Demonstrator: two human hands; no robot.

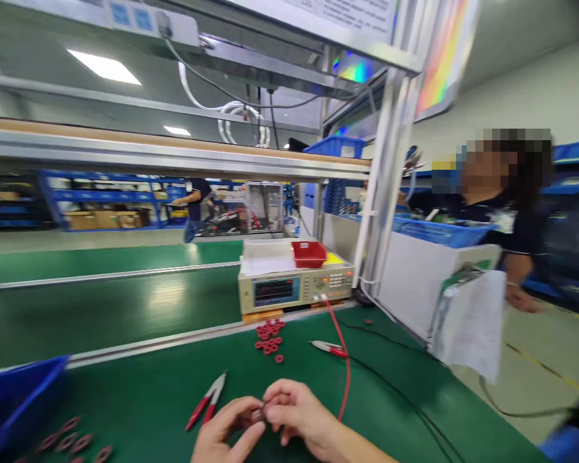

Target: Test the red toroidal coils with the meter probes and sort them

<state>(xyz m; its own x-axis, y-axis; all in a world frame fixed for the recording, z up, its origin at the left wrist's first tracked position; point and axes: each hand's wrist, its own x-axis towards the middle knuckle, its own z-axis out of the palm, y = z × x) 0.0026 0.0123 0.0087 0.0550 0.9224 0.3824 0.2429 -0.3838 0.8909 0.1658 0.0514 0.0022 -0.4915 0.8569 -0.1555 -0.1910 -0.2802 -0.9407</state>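
Observation:
In the head view, both of my hands meet just above the green bench mat. The fingertips of my left hand [229, 427] are closed on a small ring-like part [257, 415], mostly covered by the fingers and blurred. My right hand [296, 411] pinches at the same spot, its thumb and forefinger against the part's right side. Beyond my left hand lie red-handled pliers [210, 397], jaws pointing away. Several small red rings [269, 337] are scattered in front of the meter, and more red rings [82, 442] lie at the lower left.
A bench meter [294, 289] with a lit screen carries a red tray [309, 254]. From it a red cable [347, 373] runs past my right hand. A red-handled clip [329, 348] sits on a black lead. A blue bin [24, 399] stands left; a person [482, 199] is at right.

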